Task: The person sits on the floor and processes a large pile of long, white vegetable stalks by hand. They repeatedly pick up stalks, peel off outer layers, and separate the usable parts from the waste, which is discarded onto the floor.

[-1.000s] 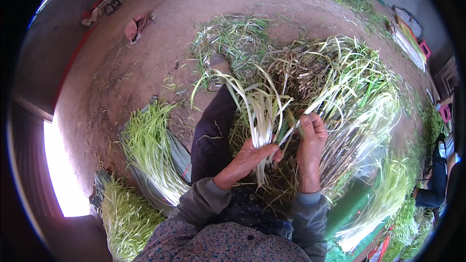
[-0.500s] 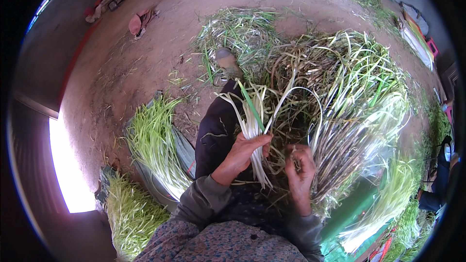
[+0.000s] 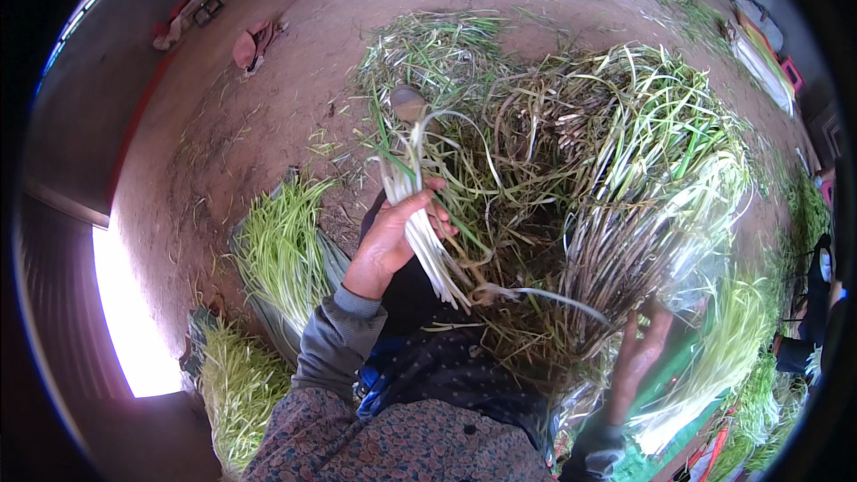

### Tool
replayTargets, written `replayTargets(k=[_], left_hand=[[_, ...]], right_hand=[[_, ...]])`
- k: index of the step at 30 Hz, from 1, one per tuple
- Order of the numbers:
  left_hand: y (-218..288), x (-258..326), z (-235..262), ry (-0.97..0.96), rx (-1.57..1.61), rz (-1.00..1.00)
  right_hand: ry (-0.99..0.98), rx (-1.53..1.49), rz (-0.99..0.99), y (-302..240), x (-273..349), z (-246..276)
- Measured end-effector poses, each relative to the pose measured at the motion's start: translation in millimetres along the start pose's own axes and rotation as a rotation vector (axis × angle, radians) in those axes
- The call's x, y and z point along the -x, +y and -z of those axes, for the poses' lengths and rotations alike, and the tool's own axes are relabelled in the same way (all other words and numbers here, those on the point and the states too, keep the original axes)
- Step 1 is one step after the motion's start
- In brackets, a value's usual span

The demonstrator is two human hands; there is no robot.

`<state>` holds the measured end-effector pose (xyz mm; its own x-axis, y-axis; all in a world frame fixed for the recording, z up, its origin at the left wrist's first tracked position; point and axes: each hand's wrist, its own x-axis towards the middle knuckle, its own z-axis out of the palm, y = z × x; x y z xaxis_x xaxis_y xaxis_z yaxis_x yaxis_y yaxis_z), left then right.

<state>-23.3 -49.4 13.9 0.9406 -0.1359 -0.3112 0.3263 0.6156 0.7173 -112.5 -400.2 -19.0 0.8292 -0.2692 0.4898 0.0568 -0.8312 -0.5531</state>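
Observation:
My left hand [image 3: 395, 236] grips a small bunch of green onions [image 3: 420, 214] by their white stalks, held up over my lap with the green leaves pointing away from me. My right hand [image 3: 641, 353] is low on the right, fingers spread and holding nothing, close to a thin trailing strand [image 3: 553, 296] that hangs from the bunch. Ahead of both hands lies a big loose heap of onions and dry leaves [image 3: 616, 152].
Two tidy bundles of green onions lie to my left, one on a sheet [image 3: 284, 254] and one lower [image 3: 234, 388]. More bundles [image 3: 714, 366] lie at right. Bare dirt floor [image 3: 250, 134] stretches to the upper left, with a shoe [image 3: 408, 103] ahead.
My right hand let go of the stalks and dropped to the lower right, opening. My left hand lifted the bunch up and to the left.

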Motion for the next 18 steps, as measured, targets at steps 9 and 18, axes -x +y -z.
replayTargets(k=[9,18], left_hand=[[4.4,7.3,-11.4,-0.059,-0.161,0.124],[10.5,-3.0,23.9,0.023,-0.191,0.111]], right_hand=[[-1.032,-0.938,-0.016,-133.7,3.5,-102.8],[-0.856,-1.056,-0.494,-44.3,31.9,-43.8]])
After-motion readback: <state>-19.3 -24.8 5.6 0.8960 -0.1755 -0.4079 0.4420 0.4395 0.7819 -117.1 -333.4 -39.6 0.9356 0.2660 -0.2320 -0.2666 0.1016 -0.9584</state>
